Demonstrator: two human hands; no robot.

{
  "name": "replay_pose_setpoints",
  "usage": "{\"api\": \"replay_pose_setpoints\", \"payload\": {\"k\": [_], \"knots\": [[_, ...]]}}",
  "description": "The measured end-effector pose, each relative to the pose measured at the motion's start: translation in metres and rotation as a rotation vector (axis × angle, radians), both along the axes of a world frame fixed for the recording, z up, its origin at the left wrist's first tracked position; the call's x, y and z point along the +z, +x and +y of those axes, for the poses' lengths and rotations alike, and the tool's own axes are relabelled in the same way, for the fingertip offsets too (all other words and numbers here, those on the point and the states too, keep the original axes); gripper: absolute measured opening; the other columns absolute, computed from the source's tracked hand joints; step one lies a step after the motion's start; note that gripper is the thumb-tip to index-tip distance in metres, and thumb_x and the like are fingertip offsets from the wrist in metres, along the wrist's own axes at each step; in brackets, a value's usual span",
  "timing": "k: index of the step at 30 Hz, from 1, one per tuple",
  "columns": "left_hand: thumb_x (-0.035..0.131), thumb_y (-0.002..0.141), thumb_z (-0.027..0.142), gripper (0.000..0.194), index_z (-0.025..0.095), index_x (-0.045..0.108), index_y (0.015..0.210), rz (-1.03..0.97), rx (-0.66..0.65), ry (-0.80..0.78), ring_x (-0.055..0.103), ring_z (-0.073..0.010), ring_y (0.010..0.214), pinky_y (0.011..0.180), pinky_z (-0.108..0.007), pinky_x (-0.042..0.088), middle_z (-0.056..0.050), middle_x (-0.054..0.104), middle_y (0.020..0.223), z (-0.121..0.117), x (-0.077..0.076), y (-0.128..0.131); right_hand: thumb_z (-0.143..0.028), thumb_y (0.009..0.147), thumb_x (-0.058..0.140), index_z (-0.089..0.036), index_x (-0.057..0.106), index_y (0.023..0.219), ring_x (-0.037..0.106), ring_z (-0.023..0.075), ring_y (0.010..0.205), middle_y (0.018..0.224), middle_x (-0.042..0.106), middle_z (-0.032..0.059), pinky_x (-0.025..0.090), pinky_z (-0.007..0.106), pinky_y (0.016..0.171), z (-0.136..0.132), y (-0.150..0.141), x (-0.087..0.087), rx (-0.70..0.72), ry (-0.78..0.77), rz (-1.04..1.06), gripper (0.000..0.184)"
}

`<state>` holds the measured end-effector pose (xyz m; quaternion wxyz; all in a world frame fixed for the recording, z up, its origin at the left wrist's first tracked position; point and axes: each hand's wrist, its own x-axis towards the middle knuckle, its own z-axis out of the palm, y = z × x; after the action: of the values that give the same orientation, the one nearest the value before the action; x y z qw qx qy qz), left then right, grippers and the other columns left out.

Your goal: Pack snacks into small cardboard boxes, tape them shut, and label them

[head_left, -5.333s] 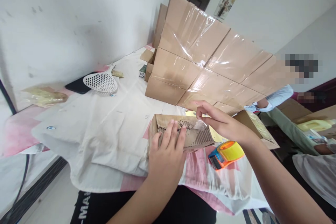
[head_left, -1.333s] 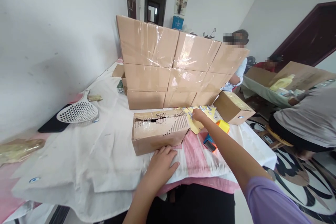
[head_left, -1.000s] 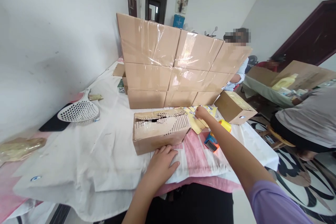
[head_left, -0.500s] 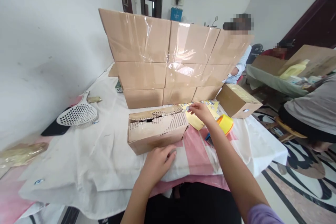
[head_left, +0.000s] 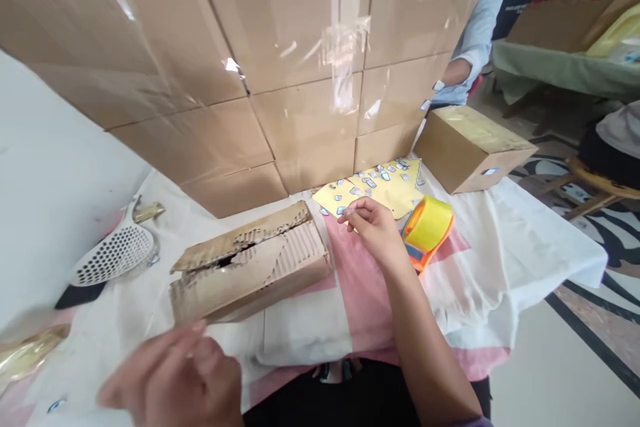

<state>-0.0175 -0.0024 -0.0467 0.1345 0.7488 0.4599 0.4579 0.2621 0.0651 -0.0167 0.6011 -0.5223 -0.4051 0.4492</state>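
My right hand (head_left: 370, 223) is closed in a pinch over the near-left edge of a yellow paper sheet (head_left: 407, 187). A small blue-edged paper cutout (head_left: 341, 211) shows at its fingertips. Several similar cutouts lie scattered on the sheet. My left hand (head_left: 180, 373) is blurred by motion, raised at the near left in front of a torn cardboard box (head_left: 295, 260); its finger positions are not clear. A wide yellow tape roll (head_left: 427, 223) on an orange and blue dispenser sits just right of my right wrist.
A tall taped cardboard panel (head_left: 310, 140) stands across the back. A closed carton (head_left: 465, 147) is at the right. On the left lie a white perforated skimmer (head_left: 117, 253) and a dark flat object (head_left: 80, 295). Beyond the panel shows a person's blue sleeve (head_left: 480, 27).
My view has tipped down and closer. My left hand has lifted off the table edge beside the box and swung left. My right hand has drawn back toward the sheet's near edge.
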Motion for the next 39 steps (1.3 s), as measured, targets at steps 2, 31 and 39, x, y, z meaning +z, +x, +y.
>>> {"api": "replay_pose_setpoints", "payload": {"k": [2,31,39], "knots": [[0.047,0.086,0.057,0.044,0.024,0.067,0.107,-0.082,0.106,-0.02,0.066,-0.0304,0.097,0.079,-0.044,0.058,-0.009,0.067,0.1,0.019,0.006,0.0,-0.042,0.077,0.073,-0.021,0.055,0.078,0.057,0.0137,0.062,0.072,0.065,0.0004,0.043,0.026,0.06,-0.003,0.001,-0.001,0.013,0.0,0.004,0.028],[0.033,0.083,0.084,0.083,0.033,0.051,0.146,-0.584,0.2,0.159,0.025,-0.0312,0.152,0.128,-0.052,0.012,0.004,0.052,0.149,0.077,-0.006,0.033,-0.012,0.092,0.051,-0.024,0.071,0.107,0.059,0.0248,0.101,0.112,0.067,0.0081,0.048,0.037,0.084,-0.032,-0.006,-0.017,0.049,-0.218,-0.755,0.027],[0.021,0.086,0.082,0.086,0.029,0.045,0.15,-0.541,0.279,0.116,0.025,-0.0294,0.152,0.127,-0.05,0.013,0.002,0.048,0.154,0.075,-0.007,0.033,-0.006,0.091,0.049,-0.029,0.068,0.122,0.047,0.0282,0.111,0.125,0.066,0.0036,0.045,0.042,0.093,-0.038,-0.008,-0.025,0.244,-0.142,-1.061,0.043]]}}
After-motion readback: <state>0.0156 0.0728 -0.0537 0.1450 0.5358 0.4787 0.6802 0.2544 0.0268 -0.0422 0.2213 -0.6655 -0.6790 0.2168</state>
